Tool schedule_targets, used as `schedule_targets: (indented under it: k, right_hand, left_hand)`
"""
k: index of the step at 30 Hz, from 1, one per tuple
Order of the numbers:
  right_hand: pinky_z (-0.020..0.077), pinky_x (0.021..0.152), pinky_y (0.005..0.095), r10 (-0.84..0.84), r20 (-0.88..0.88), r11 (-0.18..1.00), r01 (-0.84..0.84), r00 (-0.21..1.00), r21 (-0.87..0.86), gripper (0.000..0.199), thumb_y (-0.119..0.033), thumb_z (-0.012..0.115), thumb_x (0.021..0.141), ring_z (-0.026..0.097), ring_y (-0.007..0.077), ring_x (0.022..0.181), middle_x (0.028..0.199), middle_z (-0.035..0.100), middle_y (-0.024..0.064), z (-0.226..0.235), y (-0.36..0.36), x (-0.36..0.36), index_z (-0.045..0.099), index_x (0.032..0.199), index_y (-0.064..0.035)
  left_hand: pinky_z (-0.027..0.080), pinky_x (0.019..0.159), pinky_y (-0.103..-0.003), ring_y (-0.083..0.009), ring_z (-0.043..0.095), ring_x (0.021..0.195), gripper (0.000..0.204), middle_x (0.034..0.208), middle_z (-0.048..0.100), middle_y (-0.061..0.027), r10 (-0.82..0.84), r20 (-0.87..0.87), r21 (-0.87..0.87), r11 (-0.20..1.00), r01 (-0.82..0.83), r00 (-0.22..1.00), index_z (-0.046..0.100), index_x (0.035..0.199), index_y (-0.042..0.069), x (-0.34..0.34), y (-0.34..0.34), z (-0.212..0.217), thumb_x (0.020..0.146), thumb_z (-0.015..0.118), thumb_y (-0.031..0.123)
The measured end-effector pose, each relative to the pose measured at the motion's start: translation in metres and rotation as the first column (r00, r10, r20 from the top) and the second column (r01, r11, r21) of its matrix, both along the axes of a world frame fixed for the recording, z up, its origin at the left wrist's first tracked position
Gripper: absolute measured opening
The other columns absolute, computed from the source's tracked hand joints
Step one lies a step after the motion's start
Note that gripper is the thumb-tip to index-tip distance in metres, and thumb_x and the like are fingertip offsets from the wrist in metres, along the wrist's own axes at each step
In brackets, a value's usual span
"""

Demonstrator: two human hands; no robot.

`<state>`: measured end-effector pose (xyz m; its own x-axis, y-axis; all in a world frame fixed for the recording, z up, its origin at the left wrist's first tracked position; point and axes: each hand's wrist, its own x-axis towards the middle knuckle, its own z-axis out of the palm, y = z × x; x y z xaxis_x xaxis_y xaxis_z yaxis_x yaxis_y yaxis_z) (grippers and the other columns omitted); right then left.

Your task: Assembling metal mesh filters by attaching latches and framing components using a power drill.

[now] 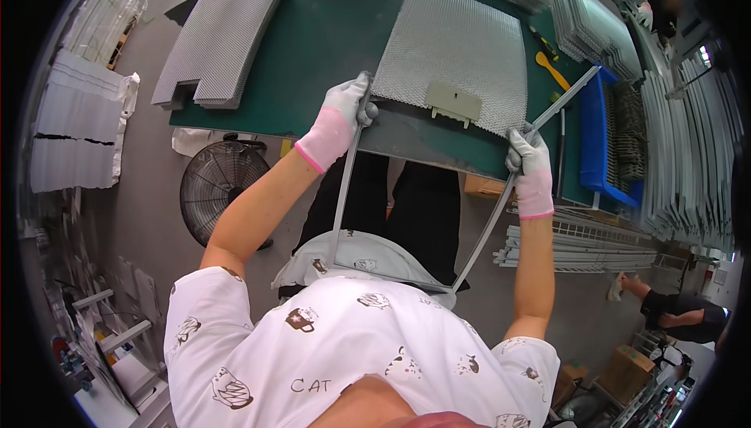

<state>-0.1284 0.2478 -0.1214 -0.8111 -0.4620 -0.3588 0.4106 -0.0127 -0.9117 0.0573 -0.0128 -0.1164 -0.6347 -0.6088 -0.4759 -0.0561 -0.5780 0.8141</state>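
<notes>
A square silver mesh filter panel [454, 44] with a grey plastic latch [453, 103] at its near edge lies on the green table [328, 37]. My left hand [344, 111], in a white and pink glove, grips the left bar of a thin grey metal frame [343, 193] at the panel's near left corner. My right hand [530, 163], gloved the same, grips the frame's right bar [485, 232] at the panel's near right corner. The frame's closed end hangs toward my lap, off the table's edge.
A stack of curved mesh panels [223, 33] lies at the table's left. More panel stacks [594, 25] and a blue crate [606, 142] stand at the right, with a yellow tool [551, 70] nearby. A floor fan [219, 189] sits below left. Another person [677, 311] crouches at lower right.
</notes>
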Motion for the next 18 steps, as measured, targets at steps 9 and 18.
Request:
schedule_targets:
  k: [9,18]
  right_hand:
    - [0.0272,0.038,0.0221,0.002,-0.087,0.997,0.004,0.996,0.074,0.04,-0.005,0.067,0.087,0.038,0.0058,0.042,0.073,0.055,0.0027,0.0018,-0.0037,0.0049,0.043,0.118,-0.0028]
    - [0.0274,0.038,0.0227,0.029,-0.116,0.994,-0.017,0.993,0.108,0.041,-0.005,0.067,0.086,0.038,0.0062,0.041,0.07,0.054,0.0024,0.0039,-0.0065,0.0059,0.042,0.118,0.0015]
  left_hand:
    - [0.032,0.048,-0.021,-0.0072,0.044,0.053,0.023,0.067,0.044,0.0017,-0.057,0.009,-0.052,0.997,0.057,0.998,0.055,0.092,0.008,0.0079,0.0036,0.0058,0.098,0.052,0.03]
    - [0.029,0.047,-0.022,-0.0069,0.036,0.049,0.023,0.063,0.041,0.001,-0.06,-0.108,0.024,0.998,0.063,0.992,0.052,0.092,0.009,0.0118,0.0016,0.0065,0.1,0.048,0.03]
